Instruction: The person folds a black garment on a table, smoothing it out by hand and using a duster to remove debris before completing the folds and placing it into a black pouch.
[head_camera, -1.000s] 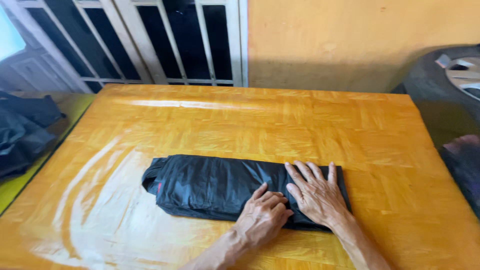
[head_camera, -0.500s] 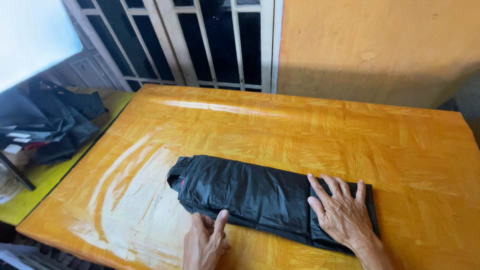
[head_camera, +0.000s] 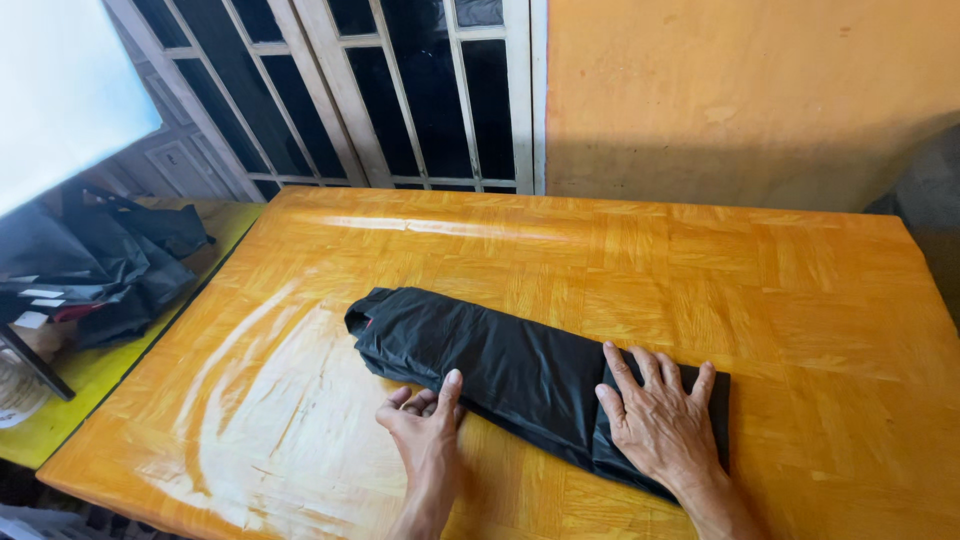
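The right hand (head_camera: 662, 425) lies flat, fingers spread and gripping nothing, pressing the right end of the folded black garment (head_camera: 500, 365) on the tabletop (head_camera: 760, 290). The left hand (head_camera: 428, 425) rests at the garment's near edge, fingers loosely curled; whether they pinch cloth is hard to tell. The slick fabric could slide or spring open under uneven pressure. A dark heap of bags (head_camera: 100, 265) sits well apart, obstructing nothing.
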